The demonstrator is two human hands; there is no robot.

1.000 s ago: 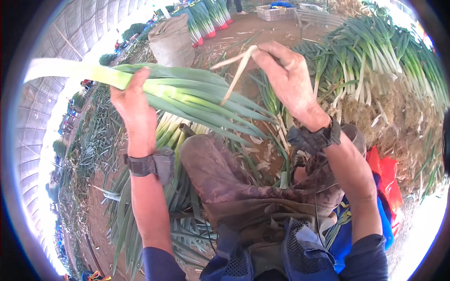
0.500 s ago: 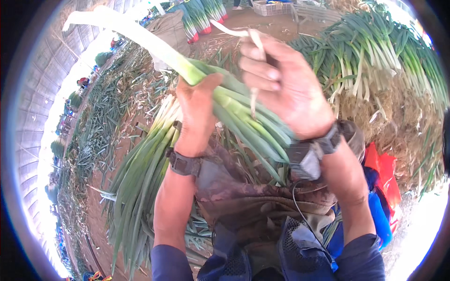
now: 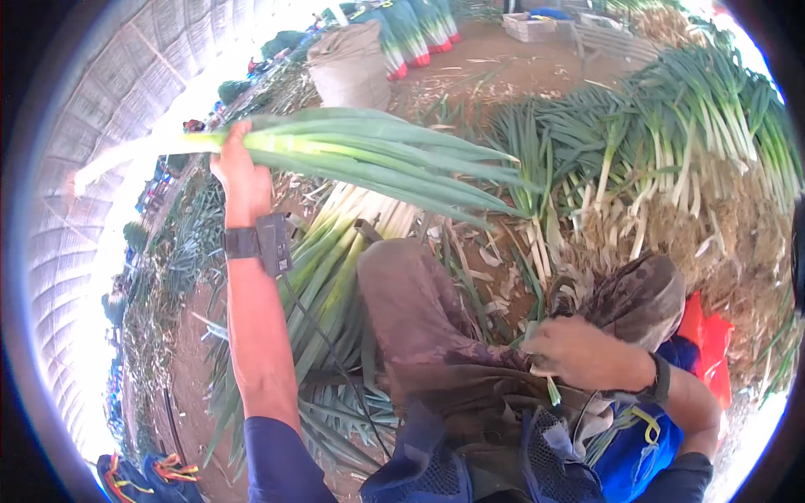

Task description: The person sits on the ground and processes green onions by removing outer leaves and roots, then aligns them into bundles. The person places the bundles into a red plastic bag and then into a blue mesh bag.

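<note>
A long leek, with a white stalk and spreading green leaves, lies nearly level across the upper middle, gripped at its pale green section by my left hand. Low at the right, over my lap, my right hand is closed, with a pale and green bit at its fingers that I cannot make out clearly. Beneath the held leek, more leeks lie in a heap beside my left knee, white ends upward. Loose pale peelings litter the soil between that heap and my right knee.
A large pile of rooted leeks fills the right. Behind are a pale sack, upright bundles with red bottoms, a crate and a slatted rack. Red and blue bags lie by my right side.
My right hand has dropped from the leek's leaves to my lap, and the pale strip it held up is no longer visible there. My left hand swung the leek inward, then back out leftward.
</note>
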